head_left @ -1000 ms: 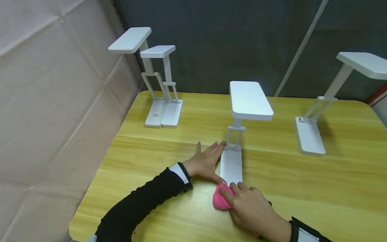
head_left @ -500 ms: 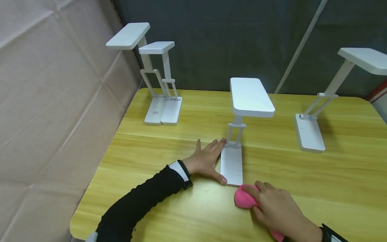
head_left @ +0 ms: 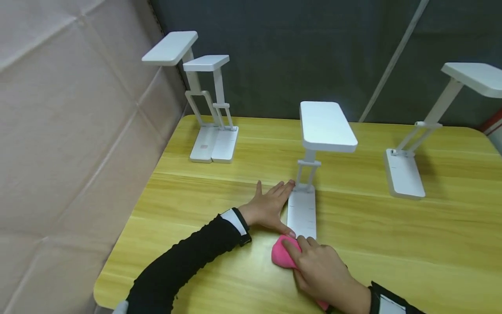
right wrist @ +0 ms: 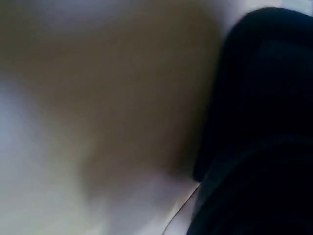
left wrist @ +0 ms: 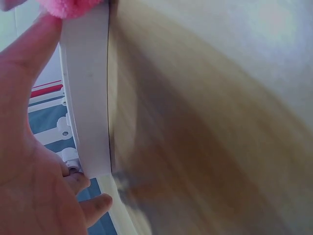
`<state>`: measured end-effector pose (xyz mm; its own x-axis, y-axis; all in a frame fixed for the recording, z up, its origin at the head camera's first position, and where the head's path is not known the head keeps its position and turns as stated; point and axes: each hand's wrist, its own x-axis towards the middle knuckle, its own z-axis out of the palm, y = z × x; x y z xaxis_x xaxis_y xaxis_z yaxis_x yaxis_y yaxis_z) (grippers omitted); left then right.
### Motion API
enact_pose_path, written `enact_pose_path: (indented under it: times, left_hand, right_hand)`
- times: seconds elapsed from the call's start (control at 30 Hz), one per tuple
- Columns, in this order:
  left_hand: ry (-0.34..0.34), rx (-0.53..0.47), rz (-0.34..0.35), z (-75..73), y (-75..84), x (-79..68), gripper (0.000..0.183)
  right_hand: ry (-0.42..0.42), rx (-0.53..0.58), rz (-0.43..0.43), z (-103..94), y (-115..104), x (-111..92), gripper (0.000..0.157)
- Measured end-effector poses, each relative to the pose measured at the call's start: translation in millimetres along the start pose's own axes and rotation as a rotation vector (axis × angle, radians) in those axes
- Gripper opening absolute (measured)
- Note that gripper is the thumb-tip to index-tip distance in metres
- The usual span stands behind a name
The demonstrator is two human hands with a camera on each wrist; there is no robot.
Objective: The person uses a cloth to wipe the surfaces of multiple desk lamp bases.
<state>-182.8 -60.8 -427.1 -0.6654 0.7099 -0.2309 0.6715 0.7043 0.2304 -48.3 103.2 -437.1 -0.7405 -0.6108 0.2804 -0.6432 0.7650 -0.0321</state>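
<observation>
A white desk lamp (head_left: 327,124) stands at the middle of the table, its flat base (head_left: 301,216) toward me. My left hand (head_left: 267,211) lies with spread fingers along the left edge of that base, thumb near its front corner. In my right hand (head_left: 324,271) is a fuzzy pink cloth (head_left: 280,254), held bunched under the fingers at the base's front edge. The left wrist view shows the cloth (left wrist: 73,6) near my thumb and the side of the base (left wrist: 88,98). Only blur and a dark band (right wrist: 259,107) fill the right wrist view.
Two similar white lamps (head_left: 205,65) stand side by side at the back left of the wooden table (head_left: 372,270). Another lamp (head_left: 405,174) is at the right. A pale wall covering (head_left: 78,152) borders the left, a dark curtain (head_left: 274,56) the back.
My right hand went right with the cloth past the base's front corner, then came back left to the front-left corner. My left hand and the lamp stay in place.
</observation>
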Motion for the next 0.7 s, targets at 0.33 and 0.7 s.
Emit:
enact_pose_path:
  times: [0.33, 0.7]
  left_hand:
    - [-0.013, -0.038, -0.006, -2.4, 1.2, 1.5, 0.130]
    - [-0.019, -0.047, -0.002, -1.4, 0.4, 0.7, 0.130]
  right_hand:
    - [-0.062, -0.024, 0.170, -12.1, 20.7, -28.9, 0.049]
    - [-0.142, -0.057, 0.332, -37.8, 63.1, -45.2, 0.054]
